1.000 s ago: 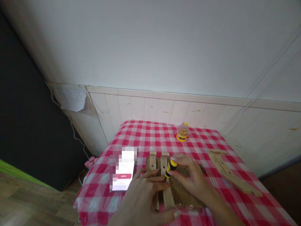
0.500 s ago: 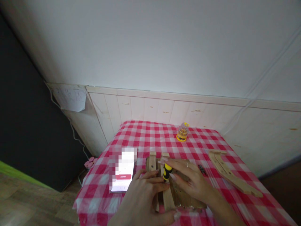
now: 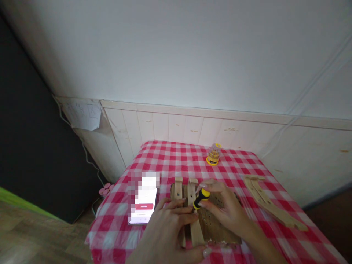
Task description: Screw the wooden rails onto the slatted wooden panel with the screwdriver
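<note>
The right hand (image 3: 227,211) is curled, with thumb and fingertips pinching a yellow-and-black screwdriver (image 3: 202,198) by its handle. The tool lies slanted, handle up and to the right, its narrow end dropping down and left toward two wooden slats (image 3: 197,234) lying on a dark, holed board (image 3: 220,223). The right hand is plainly the nearer one. The left hand (image 3: 165,229) lies open across the slats, fingers spread, gripping nothing that I can see. Fingers hide the screwdriver's tip, so I can't tell whether it meets a screw. A blurred phone (image 3: 143,207) lies nearby on the checked tablecloth (image 3: 110,227).
</note>
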`<control>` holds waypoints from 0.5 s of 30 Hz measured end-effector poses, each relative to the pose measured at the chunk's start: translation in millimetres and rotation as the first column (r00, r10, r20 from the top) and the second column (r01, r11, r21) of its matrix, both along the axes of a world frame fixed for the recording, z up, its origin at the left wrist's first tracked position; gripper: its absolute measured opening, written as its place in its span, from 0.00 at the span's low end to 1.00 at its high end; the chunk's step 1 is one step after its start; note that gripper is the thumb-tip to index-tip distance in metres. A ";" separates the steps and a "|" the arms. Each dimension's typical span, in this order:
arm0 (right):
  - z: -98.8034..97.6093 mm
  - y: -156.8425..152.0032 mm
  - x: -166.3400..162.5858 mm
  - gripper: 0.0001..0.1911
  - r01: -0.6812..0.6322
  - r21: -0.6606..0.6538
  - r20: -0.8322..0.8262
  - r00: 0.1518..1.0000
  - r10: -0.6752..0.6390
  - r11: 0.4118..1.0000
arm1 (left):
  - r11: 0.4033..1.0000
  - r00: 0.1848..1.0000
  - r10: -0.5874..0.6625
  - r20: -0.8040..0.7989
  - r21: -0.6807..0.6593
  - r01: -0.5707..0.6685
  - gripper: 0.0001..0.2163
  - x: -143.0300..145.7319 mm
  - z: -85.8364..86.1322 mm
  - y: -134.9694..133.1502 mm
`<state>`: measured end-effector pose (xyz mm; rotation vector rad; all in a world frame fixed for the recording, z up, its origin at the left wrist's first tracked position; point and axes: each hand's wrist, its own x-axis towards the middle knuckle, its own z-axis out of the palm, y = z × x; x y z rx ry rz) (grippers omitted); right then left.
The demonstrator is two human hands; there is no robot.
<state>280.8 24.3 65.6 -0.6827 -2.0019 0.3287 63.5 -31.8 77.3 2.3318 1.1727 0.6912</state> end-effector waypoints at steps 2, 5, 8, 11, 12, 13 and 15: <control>-3.3 -0.1 -1.8 0.13 0.049 0.021 -0.002 0.999 -0.049 0.999 | 1.000 1.000 -0.002 -0.003 -0.008 0.002 0.20 0.0 -0.6 0.0; -4.0 0.7 -5.8 0.13 0.073 0.094 -0.023 0.997 -0.072 0.993 | 1.000 1.000 -0.004 -0.002 -0.016 0.004 0.19 0.5 -0.6 -0.2; 1.2 1.4 -7.7 0.11 0.010 0.136 -0.022 1.000 -0.007 0.991 | 1.000 1.000 -0.003 0.002 -0.016 0.004 0.19 1.1 0.8 -0.4; 8.5 0.2 -5.2 0.14 -0.044 0.135 0.018 0.999 0.042 0.990 | 1.000 1.000 -0.001 -0.001 -0.019 0.001 0.19 1.6 3.1 -0.8; 10.5 -0.5 -3.7 0.16 -0.053 0.135 0.054 0.997 0.046 0.989 | 1.000 1.000 0.000 -0.006 -0.020 -0.001 0.19 1.6 3.8 -0.9; 12.2 -1.2 -2.1 0.18 -0.056 0.134 0.098 0.994 0.043 0.989 | 1.000 1.000 0.000 -0.014 -0.023 0.000 0.20 1.6 4.4 -1.0; 14.4 -2.1 1.0 0.20 -0.061 0.125 0.173 0.984 0.039 0.990 | 1.000 1.000 -0.002 -0.022 -0.023 0.002 0.20 1.2 4.7 -1.0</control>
